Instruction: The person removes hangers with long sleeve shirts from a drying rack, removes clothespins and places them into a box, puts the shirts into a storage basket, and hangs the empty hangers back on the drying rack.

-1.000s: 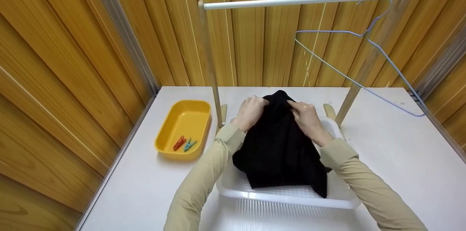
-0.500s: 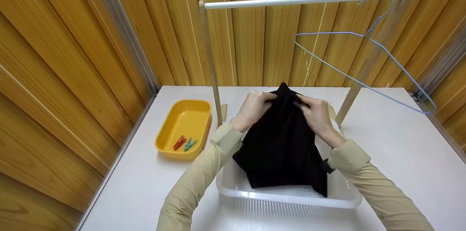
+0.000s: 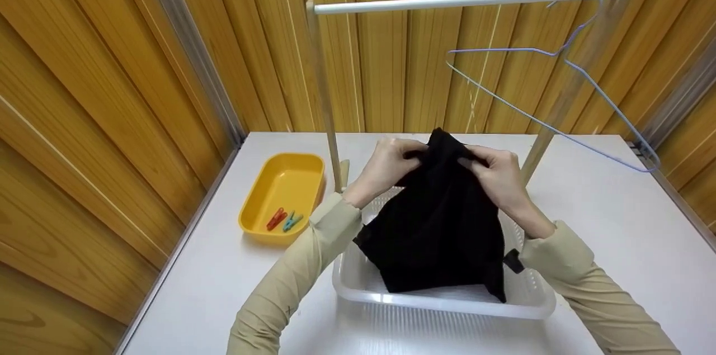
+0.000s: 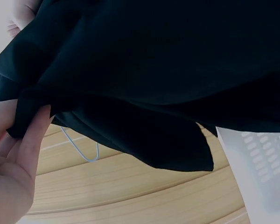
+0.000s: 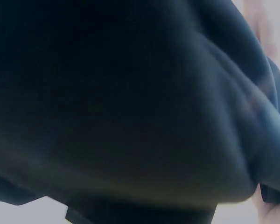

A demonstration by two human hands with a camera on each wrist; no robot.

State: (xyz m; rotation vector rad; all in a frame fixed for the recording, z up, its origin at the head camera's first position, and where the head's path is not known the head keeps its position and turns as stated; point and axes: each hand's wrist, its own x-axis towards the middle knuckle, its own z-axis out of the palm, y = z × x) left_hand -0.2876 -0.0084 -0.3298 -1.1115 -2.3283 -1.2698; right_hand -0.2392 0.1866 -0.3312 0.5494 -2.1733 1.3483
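A black garment [image 3: 442,232] is raised by its top end, while its lower part hangs into a white basket [image 3: 436,304]. My left hand [image 3: 389,167] pinches the cloth near its peak from the left. In the left wrist view, thumb and fingers of that left hand [image 4: 18,163] close on a fold of the garment [image 4: 154,60]. On the opposite side my right hand [image 3: 499,179] grips the top edge, thumb toward me. Dark fabric [image 5: 107,102] fills most of the right wrist view and hides much of that hand.
A yellow tray [image 3: 288,181] with a red clothespin [image 3: 276,219] and a teal clothespin [image 3: 291,223] stands on the white table [image 3: 201,282] to the left. Behind the basket rises a rack with a white bar [image 3: 447,3]. A purple wire hanger [image 3: 492,50] hangs at its right end.
Both hands have lifted the garment's top a little and moved slightly apart, still gripping it. A small dark flap now shows at its lower right. The hanger sways slightly.
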